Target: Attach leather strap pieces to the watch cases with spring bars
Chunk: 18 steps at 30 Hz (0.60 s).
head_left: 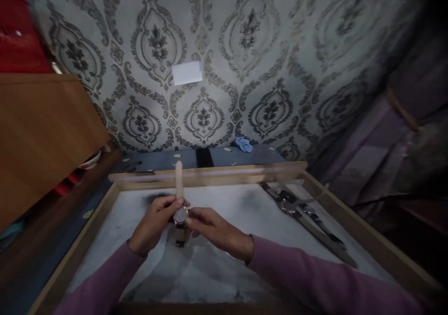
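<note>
A wristwatch [180,216] with a round, pale face is held upright over the wooden-framed tray [210,177]. Its light strap half points up, away from me; the other half, with a dark buckle end, hangs toward me. My left hand [156,219] pinches the watch at the upper left of its case, thumb on the strap's base. From the right, my right hand [215,228] grips the case edge between thumb and fingers. Several other watches [289,206] with dark and grey straps lie together at the tray's right side.
The tray has raised wooden edges and a whitish floor. Behind it, a blue crumpled cloth [244,144] and a black strip [204,157] lie on blue fabric. A wooden cabinet [45,133] stands left; purple fabric [374,151] hangs right. Patterned wallpaper rises behind.
</note>
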{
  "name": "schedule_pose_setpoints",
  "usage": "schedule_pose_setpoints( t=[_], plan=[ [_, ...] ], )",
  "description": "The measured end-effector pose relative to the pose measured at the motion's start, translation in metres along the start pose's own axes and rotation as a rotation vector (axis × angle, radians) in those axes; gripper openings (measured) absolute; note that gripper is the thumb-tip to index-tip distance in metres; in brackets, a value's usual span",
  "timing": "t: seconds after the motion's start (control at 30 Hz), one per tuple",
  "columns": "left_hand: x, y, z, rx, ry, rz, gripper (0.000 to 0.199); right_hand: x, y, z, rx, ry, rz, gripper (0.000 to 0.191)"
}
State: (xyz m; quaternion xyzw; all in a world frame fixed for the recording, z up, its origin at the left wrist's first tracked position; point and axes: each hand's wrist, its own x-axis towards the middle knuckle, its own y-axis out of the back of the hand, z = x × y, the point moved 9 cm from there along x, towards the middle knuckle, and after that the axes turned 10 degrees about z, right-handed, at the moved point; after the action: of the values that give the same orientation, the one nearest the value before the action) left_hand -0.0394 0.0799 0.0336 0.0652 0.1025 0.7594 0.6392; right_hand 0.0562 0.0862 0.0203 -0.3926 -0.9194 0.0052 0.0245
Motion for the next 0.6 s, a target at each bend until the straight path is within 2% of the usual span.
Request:
schedule_pose_setpoints(
  t=[0.13,0.27,0.43,0.6],
  plan=[
    [0.001,-0.045,-0.001,-0.256,0.108,-0.103,0.041,-0.019,0.027,0.008,0.175,-0.054,0.134,0.046],
    [0.004,-0.066,-0.01,-0.381,0.204,-0.13,0.041,-0.031,0.047,0.013,0.219,-0.032,0.204,0.043],
    [0.005,-0.071,-0.018,-0.444,0.26,-0.174,0.038,-0.032,0.055,0.013,0.157,0.007,0.199,0.044],
    [0.005,-0.067,-0.023,-0.477,0.292,-0.197,0.032,-0.029,0.062,0.024,0.091,-0.082,0.223,0.044]
  ],
)
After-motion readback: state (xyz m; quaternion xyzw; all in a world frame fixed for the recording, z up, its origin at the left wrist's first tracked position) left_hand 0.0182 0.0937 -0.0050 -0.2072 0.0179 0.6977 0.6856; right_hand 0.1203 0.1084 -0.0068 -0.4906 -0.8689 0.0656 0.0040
